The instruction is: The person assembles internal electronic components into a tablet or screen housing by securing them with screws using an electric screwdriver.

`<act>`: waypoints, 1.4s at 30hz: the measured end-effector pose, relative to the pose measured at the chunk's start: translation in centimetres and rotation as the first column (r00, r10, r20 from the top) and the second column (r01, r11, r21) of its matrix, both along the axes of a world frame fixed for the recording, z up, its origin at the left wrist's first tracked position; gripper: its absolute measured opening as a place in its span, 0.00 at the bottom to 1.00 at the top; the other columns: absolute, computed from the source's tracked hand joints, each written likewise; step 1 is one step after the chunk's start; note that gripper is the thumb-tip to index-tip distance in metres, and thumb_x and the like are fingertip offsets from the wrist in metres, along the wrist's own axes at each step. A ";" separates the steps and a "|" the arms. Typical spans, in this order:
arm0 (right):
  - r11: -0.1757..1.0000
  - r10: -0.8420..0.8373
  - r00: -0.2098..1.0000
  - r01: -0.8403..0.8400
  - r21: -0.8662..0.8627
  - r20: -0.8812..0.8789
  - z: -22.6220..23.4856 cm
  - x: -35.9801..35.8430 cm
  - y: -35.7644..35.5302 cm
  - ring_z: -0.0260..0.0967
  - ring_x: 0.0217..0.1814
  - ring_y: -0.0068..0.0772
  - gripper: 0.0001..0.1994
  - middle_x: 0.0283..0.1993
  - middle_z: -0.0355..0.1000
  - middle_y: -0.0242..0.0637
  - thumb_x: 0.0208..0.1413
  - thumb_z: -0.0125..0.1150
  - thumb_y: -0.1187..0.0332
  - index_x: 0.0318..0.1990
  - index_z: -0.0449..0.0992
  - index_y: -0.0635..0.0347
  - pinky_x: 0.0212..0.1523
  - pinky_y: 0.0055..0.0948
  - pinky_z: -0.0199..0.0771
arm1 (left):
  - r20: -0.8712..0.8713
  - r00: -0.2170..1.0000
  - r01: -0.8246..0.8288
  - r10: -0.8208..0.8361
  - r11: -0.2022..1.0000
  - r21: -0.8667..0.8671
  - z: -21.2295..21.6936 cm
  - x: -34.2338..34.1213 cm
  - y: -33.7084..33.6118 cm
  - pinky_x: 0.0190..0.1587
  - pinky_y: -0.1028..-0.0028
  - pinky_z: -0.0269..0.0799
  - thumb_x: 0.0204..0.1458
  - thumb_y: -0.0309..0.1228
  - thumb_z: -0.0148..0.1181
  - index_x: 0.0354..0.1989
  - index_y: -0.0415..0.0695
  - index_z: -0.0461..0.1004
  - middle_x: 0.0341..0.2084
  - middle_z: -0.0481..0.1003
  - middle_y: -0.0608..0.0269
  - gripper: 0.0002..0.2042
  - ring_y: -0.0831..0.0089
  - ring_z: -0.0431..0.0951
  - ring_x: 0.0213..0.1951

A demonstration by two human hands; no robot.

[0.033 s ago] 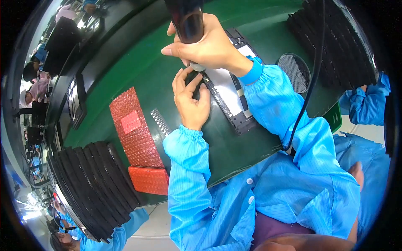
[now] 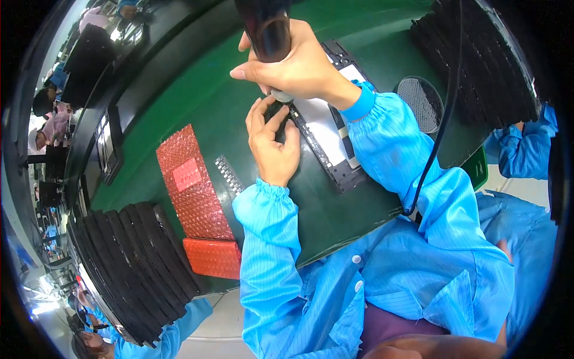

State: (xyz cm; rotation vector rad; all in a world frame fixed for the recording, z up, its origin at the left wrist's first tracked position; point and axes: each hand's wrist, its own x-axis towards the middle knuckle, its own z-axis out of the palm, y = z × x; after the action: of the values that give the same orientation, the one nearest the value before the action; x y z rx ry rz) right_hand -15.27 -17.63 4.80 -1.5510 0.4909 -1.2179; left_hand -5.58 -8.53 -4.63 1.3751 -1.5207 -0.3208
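Note:
My right hand is closed around a black power screwdriver, its pale nose pointing down at the edge of a flat black device frame. White panels lie in this frame, which rests slantwise on the green table, partly covered by my right hand and sleeve. Beside the screwdriver's nose, my left hand has its fingers bent inward, tips close to the frame's edge. Whatever sits between those fingertips is hidden. A clear strip with rows of small parts lies left of my left wrist.
Red bubble wrap and a red packet lie on the left. Black stacks stand at lower left and upper right. Near a round mesh-patterned dish, a black cable hangs across my right arm. Co-workers' blue sleeves show nearby.

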 end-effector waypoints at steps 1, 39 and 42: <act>1.000 -0.006 1.000 0.006 -0.006 0.009 -0.1 0.1 0.0 0.66 0.17 0.19 0.14 0.19 0.68 0.31 0.39 0.68 0.75 0.33 0.68 0.64 0.17 0.19 0.65 | 0.000 1.000 0.001 -0.001 1.000 0.001 -0.1 0.0 0.0 0.55 0.62 0.60 0.38 0.21 0.55 0.35 0.38 0.77 0.45 0.70 0.52 0.13 0.53 0.64 0.54; 0.992 0.060 0.986 -0.041 0.121 -0.158 3.2 -9.4 3.3 0.65 0.15 0.18 0.17 0.17 0.68 0.30 0.37 0.71 0.73 0.33 0.70 0.66 0.18 0.19 0.65 | 0.618 0.769 0.197 -0.164 0.980 0.015 1.5 -3.9 -0.6 0.44 0.62 0.67 0.40 0.30 0.62 0.36 0.37 0.73 0.35 0.73 0.49 0.14 0.55 0.73 0.41; 0.967 0.215 0.964 -0.233 0.106 0.156 1.0 -9.6 5.5 0.63 0.27 0.14 0.20 0.26 0.68 0.29 0.37 0.73 0.64 0.35 0.71 0.64 0.24 0.19 0.65 | 0.714 0.699 -0.030 0.042 0.999 -0.029 1.1 1.5 -6.6 0.38 0.61 0.69 0.37 0.36 0.63 0.35 0.40 0.75 0.29 0.74 0.49 0.16 0.50 0.73 0.33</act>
State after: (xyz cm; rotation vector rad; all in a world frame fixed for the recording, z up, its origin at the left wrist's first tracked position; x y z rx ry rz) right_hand -24.86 -12.10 5.85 -1.3628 0.2822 -1.0931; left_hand -4.07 -15.10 -3.57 1.6116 -2.1131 0.3106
